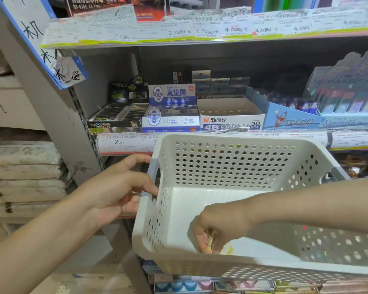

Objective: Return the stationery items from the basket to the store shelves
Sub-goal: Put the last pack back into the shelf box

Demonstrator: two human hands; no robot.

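Observation:
A white perforated plastic basket (232, 164) is held up in front of the store shelves. My left hand (123, 187) grips its grey left handle. My right hand (219, 230) reaches down inside the basket, near the front wall, and its fingers pinch a small yellow and orange item (210, 244) on the basket floor. The item is partly hidden by my fingers. On the shelf behind the basket stand eraser display boxes: a black one (115, 122), a blue and white one (170, 115) and a white 4B eraser box (232, 122).
A grey shelf upright (57, 128) runs down the left side. Price tags (117, 143) line the shelf edges. Colourful display boxes (327, 111) fill the right of the shelf. Stacked paper bundles (23, 177) lie at far left, and more goods (200, 285) sit on the shelf below.

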